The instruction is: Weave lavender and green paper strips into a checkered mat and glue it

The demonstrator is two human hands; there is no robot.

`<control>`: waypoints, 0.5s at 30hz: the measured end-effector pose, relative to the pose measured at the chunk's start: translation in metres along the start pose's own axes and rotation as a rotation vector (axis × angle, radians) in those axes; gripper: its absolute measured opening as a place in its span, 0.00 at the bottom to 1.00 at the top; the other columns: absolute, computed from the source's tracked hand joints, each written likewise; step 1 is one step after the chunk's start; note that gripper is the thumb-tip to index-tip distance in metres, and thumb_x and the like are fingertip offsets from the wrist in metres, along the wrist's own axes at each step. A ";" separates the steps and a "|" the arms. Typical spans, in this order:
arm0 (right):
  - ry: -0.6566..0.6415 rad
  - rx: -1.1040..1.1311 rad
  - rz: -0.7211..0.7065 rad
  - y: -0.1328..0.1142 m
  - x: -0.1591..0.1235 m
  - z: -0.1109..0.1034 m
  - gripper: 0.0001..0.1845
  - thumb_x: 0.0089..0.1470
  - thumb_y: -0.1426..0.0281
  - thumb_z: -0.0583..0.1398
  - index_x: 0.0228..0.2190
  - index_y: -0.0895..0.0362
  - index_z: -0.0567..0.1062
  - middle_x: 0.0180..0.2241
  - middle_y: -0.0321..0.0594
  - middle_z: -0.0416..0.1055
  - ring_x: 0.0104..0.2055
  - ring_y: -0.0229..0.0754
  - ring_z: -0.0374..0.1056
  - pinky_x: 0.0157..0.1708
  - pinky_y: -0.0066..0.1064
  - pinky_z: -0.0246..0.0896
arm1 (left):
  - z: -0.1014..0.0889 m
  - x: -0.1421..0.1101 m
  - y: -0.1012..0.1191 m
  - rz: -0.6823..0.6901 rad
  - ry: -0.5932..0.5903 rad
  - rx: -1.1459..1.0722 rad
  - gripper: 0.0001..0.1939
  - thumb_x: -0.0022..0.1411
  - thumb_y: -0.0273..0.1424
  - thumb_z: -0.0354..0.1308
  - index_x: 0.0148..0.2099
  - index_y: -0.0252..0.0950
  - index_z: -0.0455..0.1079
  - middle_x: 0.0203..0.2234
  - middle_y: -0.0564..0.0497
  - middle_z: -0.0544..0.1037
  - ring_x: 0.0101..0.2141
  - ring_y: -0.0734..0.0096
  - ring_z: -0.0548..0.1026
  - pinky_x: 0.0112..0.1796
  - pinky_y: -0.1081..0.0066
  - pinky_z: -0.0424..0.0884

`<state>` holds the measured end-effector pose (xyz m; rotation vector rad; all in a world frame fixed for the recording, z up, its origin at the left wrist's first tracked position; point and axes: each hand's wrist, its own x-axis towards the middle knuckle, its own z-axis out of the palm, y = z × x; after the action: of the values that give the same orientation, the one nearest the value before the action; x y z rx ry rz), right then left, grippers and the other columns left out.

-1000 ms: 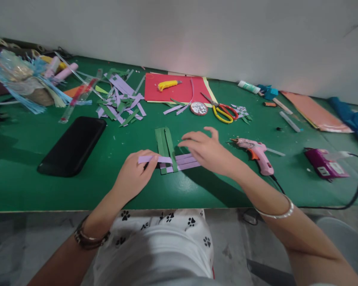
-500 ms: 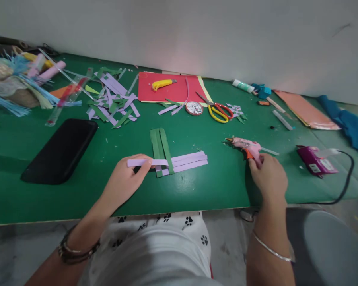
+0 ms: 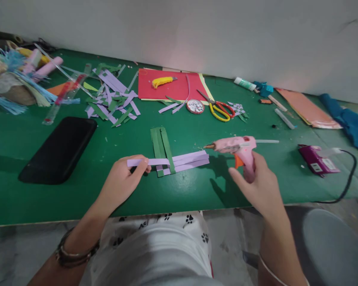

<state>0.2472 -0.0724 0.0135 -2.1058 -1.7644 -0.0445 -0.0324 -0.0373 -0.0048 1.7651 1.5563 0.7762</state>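
Between the thumb and fingers of my left hand (image 3: 122,178) is the left end of a purple paper strip (image 3: 158,162). That strip runs into a small weave of green paper strips (image 3: 158,145), standing away from me, and purple paper strips (image 3: 193,159), reaching to the right. My right hand (image 3: 261,180) is wrapped round the handle of a pink hot glue gun (image 3: 234,145), held above the table with its nozzle pointing left, near the right ends of the purple strips. A clear glue stick (image 3: 267,141) sticks out of its back.
On the green table (image 3: 131,202) lie a black phone (image 3: 59,151), a heap of paper strips (image 3: 115,99), red paper (image 3: 164,92) with a yellow cutter (image 3: 162,82), scissors (image 3: 220,111), a round dish (image 3: 195,106) and a purple power box (image 3: 319,159).
My right hand moved from beside the weave to the glue gun, took hold of it, lifted it and brought it left. My left hand keeps its pinch on the purple strip.
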 end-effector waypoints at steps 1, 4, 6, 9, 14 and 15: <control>-0.001 0.000 -0.047 -0.005 -0.004 0.004 0.32 0.44 0.50 0.53 0.44 0.60 0.64 0.33 0.47 0.70 0.29 0.46 0.65 0.27 0.34 0.58 | 0.000 0.000 0.000 -0.005 0.001 -0.004 0.18 0.57 0.37 0.43 0.20 0.37 0.64 0.11 0.57 0.58 0.12 0.77 0.52 0.15 0.74 0.50; -0.016 -0.036 -0.144 -0.017 -0.011 0.017 0.31 0.48 0.49 0.50 0.45 0.60 0.64 0.37 0.51 0.70 0.34 0.48 0.67 0.29 0.34 0.60 | 0.000 -0.001 0.001 -0.025 0.010 -0.022 0.17 0.57 0.37 0.43 0.19 0.37 0.62 0.10 0.58 0.56 0.12 0.78 0.52 0.15 0.74 0.49; -0.018 -0.081 -0.186 -0.022 -0.013 0.022 0.29 0.51 0.51 0.48 0.46 0.59 0.63 0.38 0.51 0.70 0.34 0.48 0.67 0.27 0.34 0.60 | 0.000 -0.002 0.001 -0.037 0.019 -0.037 0.17 0.57 0.37 0.43 0.19 0.37 0.62 0.10 0.58 0.56 0.11 0.78 0.52 0.14 0.75 0.48; -0.025 -0.154 -0.229 -0.028 -0.012 0.023 0.27 0.53 0.53 0.46 0.46 0.59 0.63 0.37 0.50 0.69 0.32 0.46 0.67 0.22 0.31 0.58 | 0.000 -0.003 0.000 -0.039 0.036 -0.049 0.17 0.56 0.37 0.43 0.20 0.37 0.62 0.10 0.58 0.55 0.11 0.78 0.51 0.14 0.75 0.47; -0.057 -0.234 -0.303 -0.034 -0.011 0.022 0.25 0.55 0.55 0.45 0.45 0.61 0.63 0.36 0.49 0.69 0.27 0.42 0.66 0.17 0.28 0.52 | 0.000 -0.003 -0.001 -0.039 0.055 -0.052 0.17 0.56 0.38 0.43 0.20 0.37 0.62 0.09 0.58 0.55 0.11 0.79 0.51 0.14 0.75 0.47; -0.065 -0.243 -0.316 -0.035 -0.011 0.022 0.25 0.55 0.56 0.45 0.45 0.61 0.63 0.35 0.49 0.69 0.26 0.42 0.65 0.17 0.28 0.51 | 0.000 -0.003 -0.001 -0.039 0.055 -0.051 0.17 0.56 0.38 0.43 0.20 0.37 0.62 0.10 0.58 0.55 0.11 0.79 0.51 0.14 0.75 0.47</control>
<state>0.2064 -0.0713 -0.0004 -1.9805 -2.2138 -0.2940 -0.0337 -0.0400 -0.0054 1.6854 1.5884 0.8448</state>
